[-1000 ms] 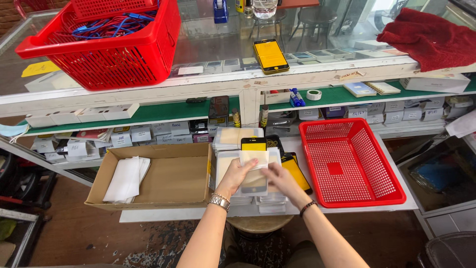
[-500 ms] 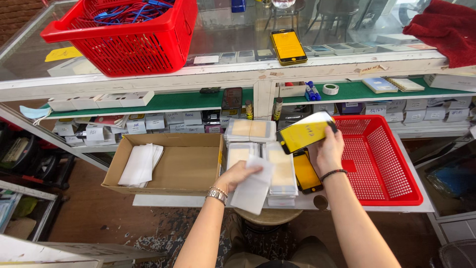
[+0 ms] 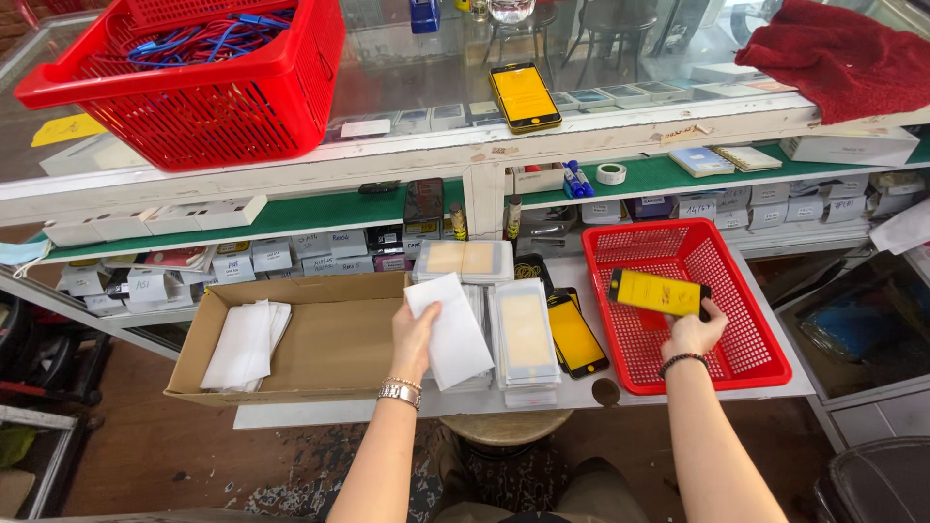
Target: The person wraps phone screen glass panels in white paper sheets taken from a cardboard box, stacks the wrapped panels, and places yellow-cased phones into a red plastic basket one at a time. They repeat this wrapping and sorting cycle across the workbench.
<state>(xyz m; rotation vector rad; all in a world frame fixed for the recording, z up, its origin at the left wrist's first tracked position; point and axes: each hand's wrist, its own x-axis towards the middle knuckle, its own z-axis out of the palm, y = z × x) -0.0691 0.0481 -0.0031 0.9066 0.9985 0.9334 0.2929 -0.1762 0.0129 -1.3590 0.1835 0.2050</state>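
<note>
Your left hand [image 3: 415, 334] pinches a white sleeve [image 3: 449, 329] over the cardboard box's [image 3: 339, 341] right edge | your right hand [image 3: 693, 332] grips a yellow-faced screen protector [image 3: 658, 292] above the red tray [image 3: 741, 320] | clear packets [image 3: 525, 331] stacked between

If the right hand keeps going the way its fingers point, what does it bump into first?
Probably the far wall of the red basket. The right hand holds a yellow phone screen over the basket, fingers pointing away from the person. Depth is hard to judge, so it might pass above.
</note>
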